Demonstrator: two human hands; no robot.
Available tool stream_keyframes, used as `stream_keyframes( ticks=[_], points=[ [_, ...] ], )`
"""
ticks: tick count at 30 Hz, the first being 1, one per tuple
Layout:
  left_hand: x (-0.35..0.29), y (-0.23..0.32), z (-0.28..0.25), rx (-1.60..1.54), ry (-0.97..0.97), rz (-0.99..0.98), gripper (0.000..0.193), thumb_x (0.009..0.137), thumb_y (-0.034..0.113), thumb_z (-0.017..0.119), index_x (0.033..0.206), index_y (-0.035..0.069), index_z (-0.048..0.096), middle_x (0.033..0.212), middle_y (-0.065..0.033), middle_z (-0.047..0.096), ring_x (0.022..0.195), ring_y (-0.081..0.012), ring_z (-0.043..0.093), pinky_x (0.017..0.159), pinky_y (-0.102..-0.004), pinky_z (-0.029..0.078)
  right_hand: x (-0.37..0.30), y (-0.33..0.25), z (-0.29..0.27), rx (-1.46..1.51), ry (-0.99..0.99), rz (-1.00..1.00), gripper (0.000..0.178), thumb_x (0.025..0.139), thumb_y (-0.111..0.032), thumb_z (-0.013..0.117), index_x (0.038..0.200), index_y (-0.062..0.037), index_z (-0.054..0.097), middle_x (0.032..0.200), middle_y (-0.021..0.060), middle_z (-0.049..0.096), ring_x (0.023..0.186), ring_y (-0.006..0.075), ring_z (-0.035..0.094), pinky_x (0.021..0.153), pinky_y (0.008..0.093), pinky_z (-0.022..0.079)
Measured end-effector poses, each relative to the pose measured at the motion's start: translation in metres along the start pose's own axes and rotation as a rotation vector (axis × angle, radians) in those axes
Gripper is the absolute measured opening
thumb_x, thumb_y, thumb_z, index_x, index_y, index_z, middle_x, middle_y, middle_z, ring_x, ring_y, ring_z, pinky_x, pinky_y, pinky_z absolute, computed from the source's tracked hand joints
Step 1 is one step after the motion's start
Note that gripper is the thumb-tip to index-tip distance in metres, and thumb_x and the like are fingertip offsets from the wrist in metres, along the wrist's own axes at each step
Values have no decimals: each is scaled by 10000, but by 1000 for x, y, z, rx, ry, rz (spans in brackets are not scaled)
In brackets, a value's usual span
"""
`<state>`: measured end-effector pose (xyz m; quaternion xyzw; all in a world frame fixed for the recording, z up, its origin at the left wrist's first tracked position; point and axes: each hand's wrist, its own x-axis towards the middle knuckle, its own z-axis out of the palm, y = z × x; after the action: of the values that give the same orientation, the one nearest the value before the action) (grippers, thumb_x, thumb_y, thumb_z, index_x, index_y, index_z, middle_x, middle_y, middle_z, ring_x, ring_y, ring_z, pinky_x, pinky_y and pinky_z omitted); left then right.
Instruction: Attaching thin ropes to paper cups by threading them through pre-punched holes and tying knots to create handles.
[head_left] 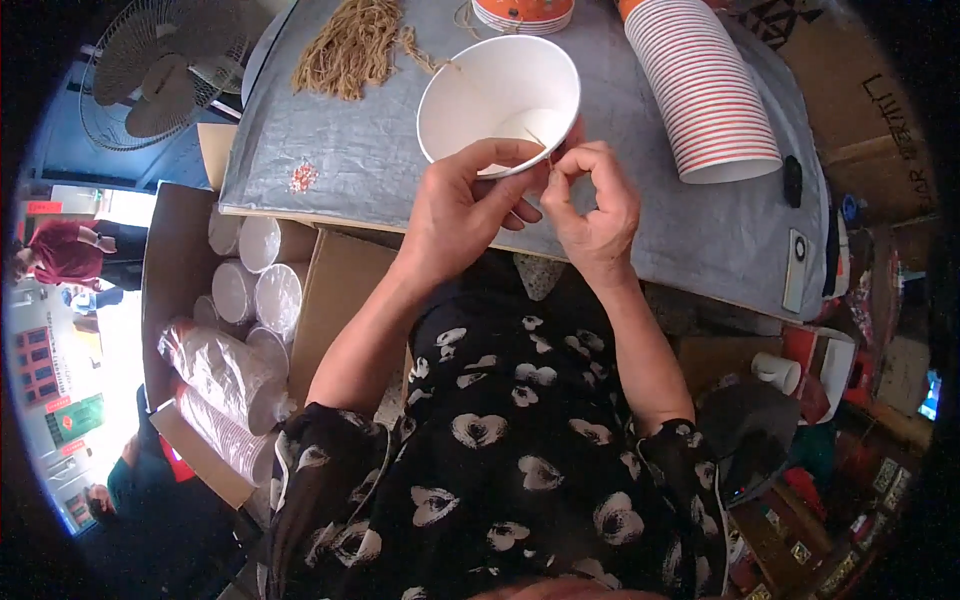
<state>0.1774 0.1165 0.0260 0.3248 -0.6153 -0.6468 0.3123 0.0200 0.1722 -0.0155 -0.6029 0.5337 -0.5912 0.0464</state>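
Note:
A white-lined paper bucket [465, 100] is tilted on the grey-covered table, its open mouth toward me. My left hand [455, 210] grips the near rim, fingers inside the bucket and thumb outside. Just right of it, my right hand [598, 215] pinches a thin brown string at the same rim; a short end of it shows inside the bucket. The exact spot between the right fingertips is too small to make out. A loose bundle of brown strings [350, 50] lies beyond the bucket to the left.
A long nested stack of paper buckets [705, 95] lies at the right; an orange bucket [523, 14] stands at the back. Small orange and white bits [304, 178] lie at left. Below the table edge, a carton [345, 285] holds plastic-wrapped stacks [225, 370]. A fan [160, 80] stands far left.

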Motion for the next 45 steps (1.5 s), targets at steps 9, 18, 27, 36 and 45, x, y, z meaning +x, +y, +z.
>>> stream_keyframes(
  ticks=[9,18,27,36,45],
  points=[
    [2,-3,0,33,7,28,206,959,41,626,1148,-42,643,873,-104,721,727,-135,701,617,-263,584,-4,-5,1,80,25,97,173,838,-9,694,953,-20,565,863,90,606,779,182,628,714,317,517],
    [1,-9,6,82,47,78,188,944,2,624,1126,-5,672,856,-72,724,726,-130,707,610,-253,581,-7,0,1,-45,4,42,151,888,-35,690,988,-15,578,862,98,625,774,213,654,703,330,516],
    [-1,-22,5,403,107,232,151,855,-37,685,999,-14,644,863,-128,720,751,-205,737,639,-300,581,-35,-3,-21,163,-55,347,57,899,-4,641,923,3,590,832,26,618,777,103,590,732,272,495],
    [3,-32,4,428,194,440,247,846,-67,706,1056,4,595,1144,-134,651,843,-170,728,645,-254,587,-74,-12,-43,427,-74,627,56,949,-27,621,955,15,585,856,3,603,784,78,579,737,239,486],
    [-28,-50,29,-211,51,-206,225,978,222,656,1103,36,674,926,12,683,692,-51,605,593,-195,451,-90,-27,-46,563,-126,731,90,954,-52,640,971,15,582,866,5,599,768,74,578,706,226,487]
  ],
)
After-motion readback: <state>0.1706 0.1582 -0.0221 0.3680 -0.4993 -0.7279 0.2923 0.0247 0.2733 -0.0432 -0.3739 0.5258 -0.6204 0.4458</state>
